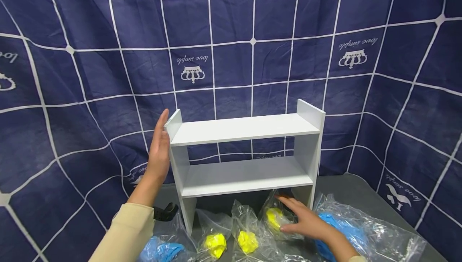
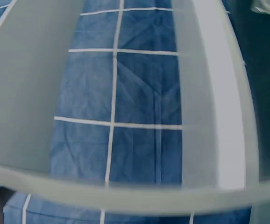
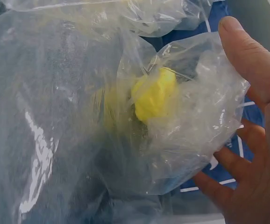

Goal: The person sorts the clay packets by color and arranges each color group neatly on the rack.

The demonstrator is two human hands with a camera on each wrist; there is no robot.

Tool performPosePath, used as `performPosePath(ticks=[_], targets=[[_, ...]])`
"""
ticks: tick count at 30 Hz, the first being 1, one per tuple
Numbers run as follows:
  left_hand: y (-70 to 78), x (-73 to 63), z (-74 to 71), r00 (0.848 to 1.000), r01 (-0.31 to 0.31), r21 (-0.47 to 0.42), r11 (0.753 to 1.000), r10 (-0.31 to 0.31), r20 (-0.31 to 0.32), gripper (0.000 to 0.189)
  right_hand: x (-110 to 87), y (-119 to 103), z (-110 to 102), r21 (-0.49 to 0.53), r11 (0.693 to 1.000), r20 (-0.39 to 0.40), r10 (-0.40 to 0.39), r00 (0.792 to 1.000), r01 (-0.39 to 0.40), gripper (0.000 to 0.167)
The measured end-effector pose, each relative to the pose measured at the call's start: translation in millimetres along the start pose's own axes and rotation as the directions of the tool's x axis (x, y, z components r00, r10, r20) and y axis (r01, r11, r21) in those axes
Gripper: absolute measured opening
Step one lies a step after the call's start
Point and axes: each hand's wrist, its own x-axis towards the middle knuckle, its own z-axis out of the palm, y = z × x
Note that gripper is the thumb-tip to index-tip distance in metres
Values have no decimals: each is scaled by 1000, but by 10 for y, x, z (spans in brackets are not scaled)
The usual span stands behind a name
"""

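A small white two-tier shelf stands upright at the middle. My left hand rests with straight fingers along the outer face of its left side panel, near the top. In the left wrist view the shelf's panel edge fills the foreground. Below the lower board, my right hand is at a clear plastic bag holding a yellow lump. The right wrist view shows the thumb and fingers spread wide apart at the side of this clear bag, the fingertips partly hidden behind it.
Two more clear bags with yellow lumps lie in front of the shelf. Clear bags with blue contents lie at left and right. A dark blue checked curtain hangs behind, over a grey surface.
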Motion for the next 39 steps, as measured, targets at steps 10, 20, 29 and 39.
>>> performPosePath(ticks=[10, 20, 29, 39], targets=[[-118, 108, 70, 994, -47, -26, 999, 44, -101, 44, 181, 79, 108, 29, 999, 94, -43, 995, 40, 87], [-171, 151, 77, 969, -214, -51, 975, 205, -137, 34, 302, 180, 246, -64, 994, 36, -87, 996, 89, 83], [-222, 150, 130, 955, -235, 20, 972, 234, -183, 32, 351, 223, 314, -152, 985, -18, -79, 997, 76, 77], [-267, 152, 163, 940, -268, 6, 964, 262, -219, 29, 308, 165, 393, -257, 966, -148, -44, 988, 4, 59]])
